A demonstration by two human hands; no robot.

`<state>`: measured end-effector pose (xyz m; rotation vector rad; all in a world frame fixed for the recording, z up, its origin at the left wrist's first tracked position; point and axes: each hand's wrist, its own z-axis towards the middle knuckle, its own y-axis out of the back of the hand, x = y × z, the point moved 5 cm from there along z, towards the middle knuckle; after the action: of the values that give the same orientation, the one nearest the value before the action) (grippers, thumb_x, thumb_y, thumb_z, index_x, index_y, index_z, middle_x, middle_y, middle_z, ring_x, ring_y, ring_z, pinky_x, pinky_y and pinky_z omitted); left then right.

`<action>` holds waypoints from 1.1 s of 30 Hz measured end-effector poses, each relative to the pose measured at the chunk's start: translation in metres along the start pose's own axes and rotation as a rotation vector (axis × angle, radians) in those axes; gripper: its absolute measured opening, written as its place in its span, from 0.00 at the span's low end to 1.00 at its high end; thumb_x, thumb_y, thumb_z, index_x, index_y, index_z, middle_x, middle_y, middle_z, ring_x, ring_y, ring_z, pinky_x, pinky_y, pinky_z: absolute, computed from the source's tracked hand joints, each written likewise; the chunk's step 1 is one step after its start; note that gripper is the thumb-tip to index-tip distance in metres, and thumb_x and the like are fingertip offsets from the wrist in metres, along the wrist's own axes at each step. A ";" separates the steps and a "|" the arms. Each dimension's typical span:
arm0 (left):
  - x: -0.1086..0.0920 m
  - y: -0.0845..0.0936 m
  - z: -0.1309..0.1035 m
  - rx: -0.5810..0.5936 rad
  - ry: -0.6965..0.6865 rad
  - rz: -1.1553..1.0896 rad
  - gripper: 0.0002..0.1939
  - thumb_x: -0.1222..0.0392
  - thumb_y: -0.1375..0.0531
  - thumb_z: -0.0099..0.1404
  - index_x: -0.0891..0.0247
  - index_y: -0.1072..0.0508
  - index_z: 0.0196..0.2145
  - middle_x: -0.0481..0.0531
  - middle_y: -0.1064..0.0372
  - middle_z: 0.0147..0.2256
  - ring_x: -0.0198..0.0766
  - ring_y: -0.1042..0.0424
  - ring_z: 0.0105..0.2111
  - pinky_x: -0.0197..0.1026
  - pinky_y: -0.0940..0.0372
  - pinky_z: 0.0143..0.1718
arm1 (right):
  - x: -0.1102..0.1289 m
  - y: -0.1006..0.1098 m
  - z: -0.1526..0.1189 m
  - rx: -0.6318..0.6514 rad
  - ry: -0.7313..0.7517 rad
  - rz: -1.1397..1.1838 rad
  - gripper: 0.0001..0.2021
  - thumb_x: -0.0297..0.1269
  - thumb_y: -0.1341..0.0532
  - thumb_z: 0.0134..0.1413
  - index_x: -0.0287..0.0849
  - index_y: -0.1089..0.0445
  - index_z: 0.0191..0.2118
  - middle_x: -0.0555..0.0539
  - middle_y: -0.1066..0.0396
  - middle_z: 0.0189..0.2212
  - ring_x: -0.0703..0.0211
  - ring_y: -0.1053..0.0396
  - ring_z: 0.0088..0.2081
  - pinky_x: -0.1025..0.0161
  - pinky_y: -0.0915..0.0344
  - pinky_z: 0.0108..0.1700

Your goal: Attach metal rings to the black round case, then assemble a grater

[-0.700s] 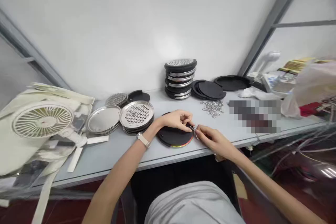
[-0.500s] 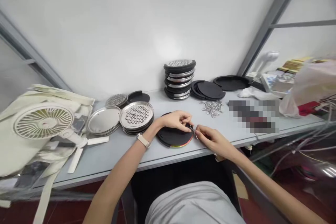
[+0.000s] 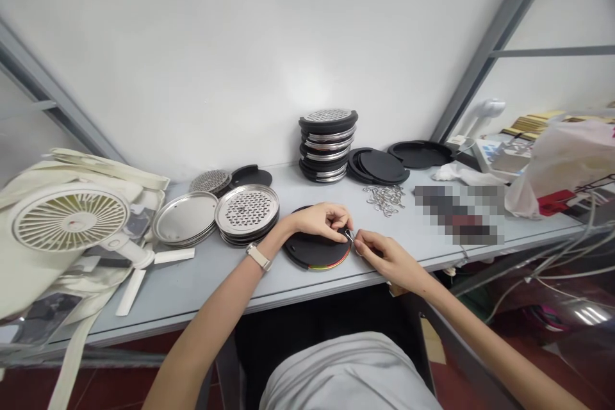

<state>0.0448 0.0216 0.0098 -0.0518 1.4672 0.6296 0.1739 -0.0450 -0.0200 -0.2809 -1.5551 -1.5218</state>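
A round black disc (image 3: 314, 251) with a red and yellow stripe on its near rim lies on the table in front of me. My left hand (image 3: 327, 221) rests over its top, fingers curled, thumb at the disc's right edge. There a small metal clip (image 3: 350, 236) shows between my two hands. My right hand (image 3: 384, 256) pinches the clip's outer end from the right. Beyond them is a loose pile of metal clips (image 3: 385, 198). Left of the disc stands a stack of perforated metal discs (image 3: 246, 210).
Plain metal discs (image 3: 186, 218) and a white fan (image 3: 72, 221) are at the left. A tall stack of discs (image 3: 327, 147) stands near the wall, with black round trays (image 3: 382, 166) beside it. A plastic bag (image 3: 567, 157) sits at the right.
The whole view has shifted slightly. Both hands stay at the disc's right edge, with the clip still between them.
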 end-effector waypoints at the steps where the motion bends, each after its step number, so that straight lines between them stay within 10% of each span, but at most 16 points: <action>1: 0.000 0.000 0.000 -0.001 -0.002 0.001 0.18 0.64 0.36 0.50 0.64 0.46 0.19 0.55 0.35 0.38 0.33 0.35 0.35 0.39 0.41 0.38 | 0.001 0.000 0.000 -0.001 0.001 0.002 0.15 0.44 0.53 0.63 0.43 0.43 0.26 0.53 0.43 0.22 0.64 0.44 0.26 0.67 0.45 0.29; 33: 0.000 0.000 0.000 -0.012 0.082 -0.028 0.17 0.59 0.33 0.49 0.65 0.41 0.19 0.47 0.42 0.26 0.45 0.31 0.46 0.38 0.40 0.38 | -0.001 -0.001 0.000 0.009 0.012 0.022 0.19 0.49 0.50 0.61 0.42 0.40 0.25 0.53 0.42 0.22 0.64 0.44 0.26 0.66 0.44 0.29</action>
<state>0.0444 0.0214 0.0092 -0.1089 1.5395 0.6194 0.1737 -0.0446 -0.0214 -0.2823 -1.5449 -1.4965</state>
